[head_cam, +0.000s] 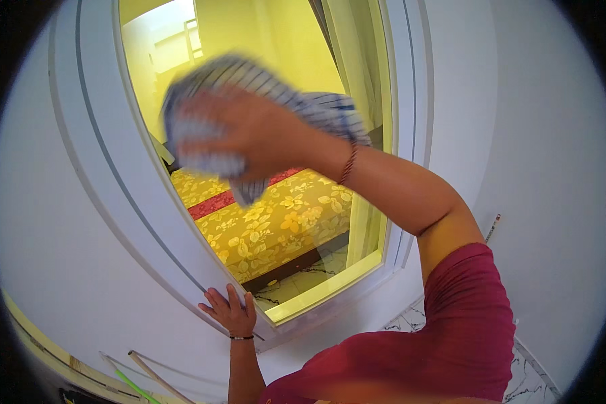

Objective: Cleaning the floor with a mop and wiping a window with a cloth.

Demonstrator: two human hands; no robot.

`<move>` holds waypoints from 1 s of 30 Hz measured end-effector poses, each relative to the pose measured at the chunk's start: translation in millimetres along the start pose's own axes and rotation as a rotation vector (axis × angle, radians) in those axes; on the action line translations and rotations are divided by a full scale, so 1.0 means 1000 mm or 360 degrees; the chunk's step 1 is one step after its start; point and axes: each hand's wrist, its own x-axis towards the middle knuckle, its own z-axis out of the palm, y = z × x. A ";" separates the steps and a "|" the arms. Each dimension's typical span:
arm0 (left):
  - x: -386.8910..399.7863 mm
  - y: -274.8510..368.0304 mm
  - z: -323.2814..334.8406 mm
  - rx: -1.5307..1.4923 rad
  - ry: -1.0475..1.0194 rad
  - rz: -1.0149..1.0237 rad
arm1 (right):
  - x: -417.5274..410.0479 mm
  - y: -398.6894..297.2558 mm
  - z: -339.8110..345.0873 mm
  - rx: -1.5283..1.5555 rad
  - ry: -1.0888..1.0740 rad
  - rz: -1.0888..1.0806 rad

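My right hand (232, 131) grips a bunched white-and-blue striped cloth (328, 108) in front of the window pane (283, 40). Hand and cloth are both blurred, and I cannot tell whether the cloth touches the glass. One end of the cloth hangs below my palm, and another part trails behind my wrist. Lower down, my left hand (233, 310) rests with spread fingers on the white window frame (146, 222), near its bottom left corner, holding nothing.
Through the glass show a bed with a floral cover (278, 227) and a pale curtain (356, 60). A wooden stick (154, 373) and a green stick (134, 386) lean at the lower left. A thin patterned stick (494, 226) stands by the right wall. Marble-patterned tiles (527, 373) cover the floor.
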 end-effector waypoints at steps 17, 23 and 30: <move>0.001 0.002 -0.001 -0.0015 -0.0001 0.0035 | -0.069 0.127 -0.081 -0.0608 0.0751 0.0940; -0.001 0.001 0.002 -0.0026 -0.0029 0.0012 | -0.199 0.015 -0.025 -0.0439 0.0418 0.1137; 0.002 0.000 0.001 -0.0022 0.0011 0.0039 | -0.319 -0.087 0.035 -0.0296 0.0104 0.1239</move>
